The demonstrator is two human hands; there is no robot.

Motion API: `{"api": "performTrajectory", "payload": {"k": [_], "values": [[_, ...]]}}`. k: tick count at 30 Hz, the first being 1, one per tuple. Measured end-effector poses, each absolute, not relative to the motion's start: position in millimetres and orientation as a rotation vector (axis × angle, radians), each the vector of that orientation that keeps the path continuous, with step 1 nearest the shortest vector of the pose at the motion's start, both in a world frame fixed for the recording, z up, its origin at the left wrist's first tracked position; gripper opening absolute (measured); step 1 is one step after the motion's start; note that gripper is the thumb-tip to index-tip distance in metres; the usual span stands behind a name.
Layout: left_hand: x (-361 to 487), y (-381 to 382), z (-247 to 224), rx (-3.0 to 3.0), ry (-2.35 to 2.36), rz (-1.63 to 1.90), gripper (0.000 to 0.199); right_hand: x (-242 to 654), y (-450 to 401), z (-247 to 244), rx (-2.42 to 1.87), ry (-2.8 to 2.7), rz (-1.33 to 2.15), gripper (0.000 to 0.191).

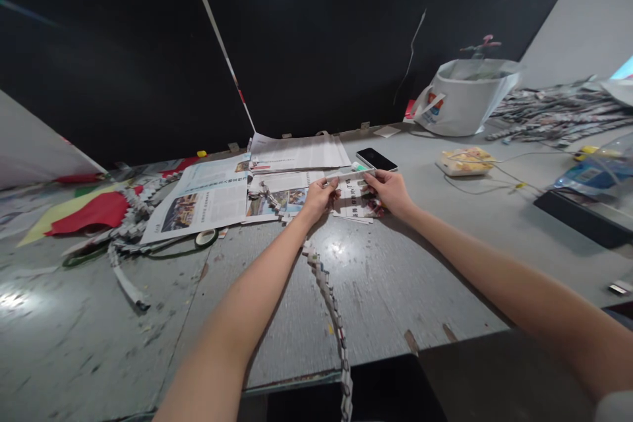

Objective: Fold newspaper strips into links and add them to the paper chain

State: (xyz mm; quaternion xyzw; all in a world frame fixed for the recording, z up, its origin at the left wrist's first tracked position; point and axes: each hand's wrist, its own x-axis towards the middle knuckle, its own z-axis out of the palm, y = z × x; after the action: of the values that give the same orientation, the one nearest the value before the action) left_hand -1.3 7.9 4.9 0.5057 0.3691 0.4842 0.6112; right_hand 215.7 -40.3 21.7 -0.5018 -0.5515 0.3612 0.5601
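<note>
My left hand (320, 200) pinches the left end of a small piece of newspaper (353, 196) above the table. At the right end of the same piece, my right hand (393, 191) closes its fingers on it. Along its top runs a narrow pale edge, which looks folded. A zigzag chain of folded newspaper (328, 287) passes by my left wrist and hangs over the table's front edge. Behind my hands lie a stack of newspaper sheets (301, 153) and a black phone (376, 159).
Left of me are an open newspaper sheet (205, 201), a roll of tape (206, 238), red paper (91, 212) and more folded paper chain (129, 221). On the right stand a white bag (467, 102), a yellow-topped packet (465, 161) with a cable and a heap of paper strips (558, 112).
</note>
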Motion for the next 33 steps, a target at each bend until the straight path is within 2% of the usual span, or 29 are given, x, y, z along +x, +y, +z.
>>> {"api": "performTrajectory", "payload": {"k": [4, 9, 18, 24, 29, 33], "values": [[-1.6, 5.5, 8.4, 1.135, 0.822, 1.102, 0.057, 215.2, -42.9, 22.8, -1.152, -1.277, 0.902, 0.050], [-1.3, 2.6, 15.0, 1.110, 0.742, 1.108, 0.043, 217.0, -42.1, 25.3, -1.156, -1.315, 0.810, 0.048], [-2.4, -7.4, 28.1, 1.010, 0.702, 1.064, 0.024, 222.2, -33.0, 15.9, -0.944, -1.213, 0.930, 0.010], [-7.0, -10.1, 33.9, 0.975, 0.672, 0.983, 0.015, 225.3, -29.9, 10.8, -0.950, -1.234, 0.887, 0.007], [-6.6, -11.7, 31.5, 1.116, 0.689, 0.805, 0.041, 223.1, -38.9, 16.7, -1.021, -1.341, 0.858, 0.016], [-2.7, -15.2, 26.9, 1.377, 0.637, 0.702, 0.050, 219.1, -47.6, 23.6, -1.091, -1.415, 0.891, 0.023]]}}
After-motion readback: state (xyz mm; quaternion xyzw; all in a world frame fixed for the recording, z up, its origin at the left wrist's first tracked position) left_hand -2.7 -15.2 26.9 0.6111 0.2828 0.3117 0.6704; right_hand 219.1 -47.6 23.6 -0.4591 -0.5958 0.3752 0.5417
